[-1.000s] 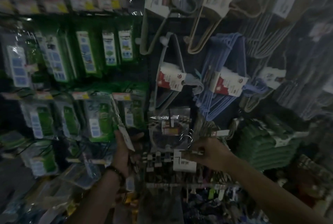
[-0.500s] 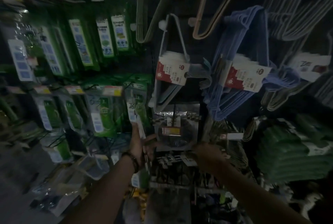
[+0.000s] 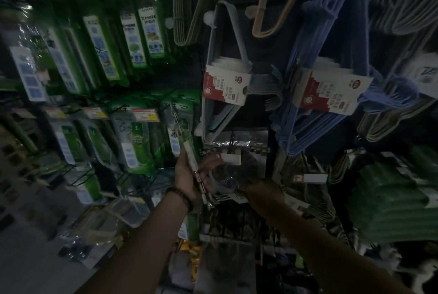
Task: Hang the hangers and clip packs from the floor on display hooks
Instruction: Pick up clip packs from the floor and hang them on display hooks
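Watching the head feed from my desk, and it's dim, so bear with me. Biggest thing is the display wall [image 3: 260,61], a dark panel crammed top to bottom. Upper right hangs a fat bundle of blue hangers [image 3: 331,40] with a red-and-white card across it. Low on the right sits a stack of green goods [image 3: 391,206] (can't make out what they are). The left half is rows of green packs [image 3: 135,144] on hooks, with price tags above some of them. In the centre there's a slimmer bundle of pale grey hangers [image 3: 213,75] with the same kind of card. Just under that, a clear pack [image 3: 239,158] with a silvery top hangs against the wall. On the floor at lower left lie a few loose clear bags [image 3: 99,227], well apart from the hands.

Now the hands. Left hand [image 3: 189,180] is raised just left of the clear pack, thumb and fingers holding a narrow pack [image 3: 193,163]. I see that pack edge-on and tilted, its top up by the green packs. Right hand [image 3: 263,196] is at the clear pack's bottom edge, back toward the camera. Its fingertips are lost in the dark, so I can't tell if it's pinching or just touching. Beaded bracelet [image 3: 180,195] on the left wrist.
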Demonstrator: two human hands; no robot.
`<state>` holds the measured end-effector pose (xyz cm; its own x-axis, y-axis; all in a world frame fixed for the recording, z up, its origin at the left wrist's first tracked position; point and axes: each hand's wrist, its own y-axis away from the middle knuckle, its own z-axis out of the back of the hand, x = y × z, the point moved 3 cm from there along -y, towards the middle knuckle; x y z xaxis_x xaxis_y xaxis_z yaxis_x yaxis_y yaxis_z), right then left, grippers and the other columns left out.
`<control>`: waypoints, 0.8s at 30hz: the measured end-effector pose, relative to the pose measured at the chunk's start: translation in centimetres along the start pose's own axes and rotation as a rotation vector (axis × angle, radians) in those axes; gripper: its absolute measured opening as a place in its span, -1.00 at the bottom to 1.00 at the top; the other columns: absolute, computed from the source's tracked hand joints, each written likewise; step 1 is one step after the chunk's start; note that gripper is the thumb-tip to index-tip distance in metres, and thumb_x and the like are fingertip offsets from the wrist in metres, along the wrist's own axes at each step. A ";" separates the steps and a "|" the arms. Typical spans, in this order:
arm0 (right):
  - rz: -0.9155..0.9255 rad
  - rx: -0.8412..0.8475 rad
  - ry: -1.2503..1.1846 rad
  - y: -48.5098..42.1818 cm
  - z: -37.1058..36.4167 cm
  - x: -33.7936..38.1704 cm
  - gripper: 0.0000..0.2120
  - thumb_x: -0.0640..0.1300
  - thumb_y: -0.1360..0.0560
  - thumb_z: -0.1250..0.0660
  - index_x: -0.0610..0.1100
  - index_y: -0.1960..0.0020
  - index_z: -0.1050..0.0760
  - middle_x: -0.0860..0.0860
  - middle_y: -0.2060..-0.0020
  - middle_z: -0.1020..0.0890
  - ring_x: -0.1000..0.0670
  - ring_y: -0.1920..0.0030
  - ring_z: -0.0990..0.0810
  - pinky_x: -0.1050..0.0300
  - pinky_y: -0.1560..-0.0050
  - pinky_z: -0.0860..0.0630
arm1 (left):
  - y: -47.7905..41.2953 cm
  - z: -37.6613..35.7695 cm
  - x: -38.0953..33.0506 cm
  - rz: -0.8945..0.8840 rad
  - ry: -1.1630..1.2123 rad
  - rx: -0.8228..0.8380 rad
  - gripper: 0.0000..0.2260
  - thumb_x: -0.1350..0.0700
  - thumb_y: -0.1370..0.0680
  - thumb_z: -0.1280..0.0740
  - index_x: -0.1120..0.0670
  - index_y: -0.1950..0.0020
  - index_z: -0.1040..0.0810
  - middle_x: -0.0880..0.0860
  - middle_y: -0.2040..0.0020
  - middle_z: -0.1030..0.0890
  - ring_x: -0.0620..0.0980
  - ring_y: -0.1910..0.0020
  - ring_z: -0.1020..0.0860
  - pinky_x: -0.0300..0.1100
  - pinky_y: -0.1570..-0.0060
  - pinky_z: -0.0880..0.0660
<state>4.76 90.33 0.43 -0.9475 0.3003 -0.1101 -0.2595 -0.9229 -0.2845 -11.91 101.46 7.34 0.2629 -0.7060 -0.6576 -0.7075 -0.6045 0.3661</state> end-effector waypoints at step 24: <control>-0.216 0.060 -0.079 -9.5 -0.2 -3.0 -0.80 -0.06 -0.62 -0.34 -0.08 -0.14 -0.68 -0.09 -0.07 -0.73 -0.17 -0.08 -0.72 -0.04 -0.04 -0.64 | 1.7 -3.0 -1.3 -0.081 -0.105 -0.070 -0.31 -0.31 -0.65 -0.09 0.24 -0.48 -0.46 0.33 -0.38 -0.54 0.04 0.56 -0.59 -0.21 0.57 -0.51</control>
<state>10.13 98.26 3.29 -0.8799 0.4745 0.0230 -0.4660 -0.8528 -0.2358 -11.49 100.17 10.80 0.2446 -0.6133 -0.7510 -0.6383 -0.6849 0.3515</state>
